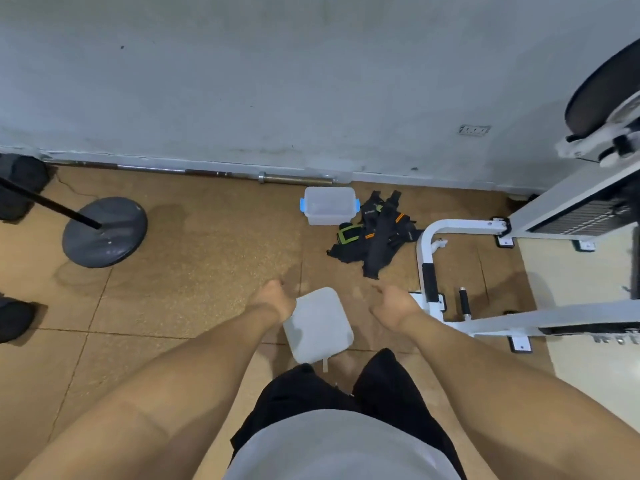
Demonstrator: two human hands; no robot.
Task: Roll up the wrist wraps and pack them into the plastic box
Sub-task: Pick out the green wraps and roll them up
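Far left of the fingers: a round grey stand base (105,232) with its black pole, well clear and no concern. Left hand (275,299) low over the floor, knuckles up, fingers curled under and apparently gripping the near-left edge of a translucent white lid (318,325); exactly how the fingertips sit on it cannot be told, hidden beneath the hand. Best to set that lid flat just beside the knees, out of the rolling space, rather than carry it forward. Ahead of the fingertips and well apart, near the wall: the clear plastic box (329,206) with blue latches, open-topped and seemingly empty, so packing not yet begun. Just right of the box, touching or almost touching its near corner: the heap of black wrist wraps (375,233), some with orange stripes, one with green trim, tangled across each other. Worth separating a single wrap from the heap first, laying it straight on the brown floor (207,244), then rolling tight from one end so the strap does not spring loose. Right hand (394,306) empty, palm turned partly up, fingers loosely bent and narrow, free to reach for the heap. Right of it, close by: the white frame of a gym machine (427,268); elbows better kept clear of it.
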